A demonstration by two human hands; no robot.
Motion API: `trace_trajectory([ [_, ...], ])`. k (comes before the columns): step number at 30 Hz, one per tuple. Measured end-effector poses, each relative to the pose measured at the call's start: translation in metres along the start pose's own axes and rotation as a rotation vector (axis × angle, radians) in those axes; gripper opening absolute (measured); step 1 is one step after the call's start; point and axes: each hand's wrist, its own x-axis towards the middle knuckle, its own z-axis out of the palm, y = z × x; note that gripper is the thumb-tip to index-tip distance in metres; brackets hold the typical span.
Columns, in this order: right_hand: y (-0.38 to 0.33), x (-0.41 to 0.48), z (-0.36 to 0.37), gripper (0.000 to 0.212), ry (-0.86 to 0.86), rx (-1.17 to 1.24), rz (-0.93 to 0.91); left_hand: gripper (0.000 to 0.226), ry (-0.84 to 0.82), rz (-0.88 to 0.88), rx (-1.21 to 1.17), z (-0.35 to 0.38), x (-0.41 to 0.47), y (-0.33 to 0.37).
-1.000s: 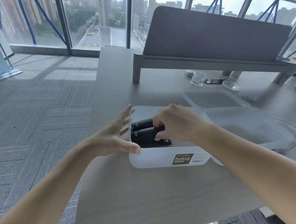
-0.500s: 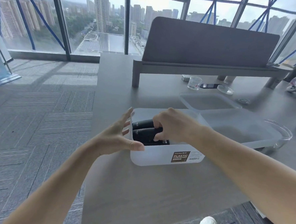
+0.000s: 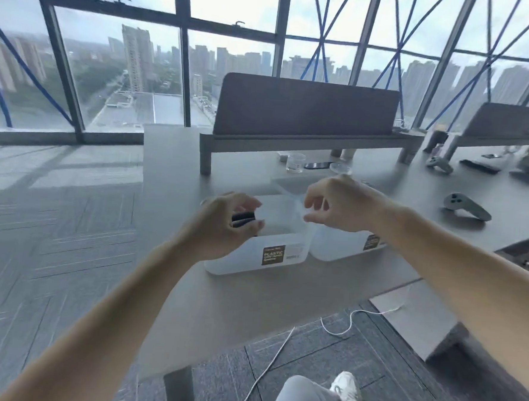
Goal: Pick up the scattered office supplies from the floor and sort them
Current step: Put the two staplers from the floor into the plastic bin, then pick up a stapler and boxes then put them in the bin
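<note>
A frosted plastic container (image 3: 279, 258) with a brown label stands near the desk's front edge. Two black staplers (image 3: 243, 219) lie in its left end, partly hidden by my left hand (image 3: 221, 225). That hand hovers over the container's left rim with loosely curled fingers and holds nothing. My right hand (image 3: 342, 206) hangs above the container's right rim, fingers loosely bent and empty. A second frosted container (image 3: 341, 247) sits against the first one's right side.
Behind the containers are a flat plastic lid (image 3: 289, 183), a glass cup (image 3: 295, 162) and a phone (image 3: 318, 165). Grey controllers (image 3: 465, 206) lie on the desk at right. A white cable (image 3: 342, 324) trails on the carpet near my shoe (image 3: 347, 391).
My right hand let go of the stapler and rose out of the container to the right. My left hand came off the rim. The view pulled back and tilted up.
</note>
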Motion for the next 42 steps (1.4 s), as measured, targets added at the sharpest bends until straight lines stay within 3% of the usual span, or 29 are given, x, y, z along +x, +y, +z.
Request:
trace_trajectory([
  [6, 0.057, -0.168, -0.019, 0.022, 0.004, -0.028, 0.312, 0.014, -0.298, 0.246, -0.196, 0.086, -0.011, 0.116],
  [11, 0.099, -0.33, 0.001, 0.018, 0.033, -0.001, 0.627, 0.011, -0.487, 0.414, -0.279, 0.204, -0.048, 0.211],
  [13, 0.116, -0.399, 0.022, 0.017, 0.058, 0.038, 0.776, 0.005, -0.614, 0.416, -0.301, 0.269, -0.075, 0.244],
  [17, 0.155, -0.521, 0.095, 0.014, 0.081, 0.158, 1.074, 0.021, -0.864, 0.456, -0.276, 0.393, -0.137, 0.285],
  [20, 0.181, -0.587, 0.157, 0.011, 0.055, 0.271, 1.264, 0.015, -1.03, 0.492, -0.191, 0.471, -0.173, 0.301],
  [24, 0.218, -0.647, 0.242, 0.016, 0.052, 0.436, 1.459, 0.013, -1.211, 0.435, -0.08, 0.571, -0.201, 0.305],
  [29, 0.284, -0.679, 0.353, 0.023, 0.042, 0.586, 1.579, 0.023, -1.281, 0.301, 0.051, 0.701, -0.213, 0.288],
  [38, 0.388, -0.678, 0.553, 0.028, -0.177, 0.784, 1.552, 0.046, -1.452, 0.227, 0.34, 0.909, -0.226, 0.203],
  [42, 0.399, -0.669, 0.634, 0.037, -0.27, 0.797, 1.549, 0.066, -1.528, 0.344, 0.47, 0.973, -0.244, 0.167],
])
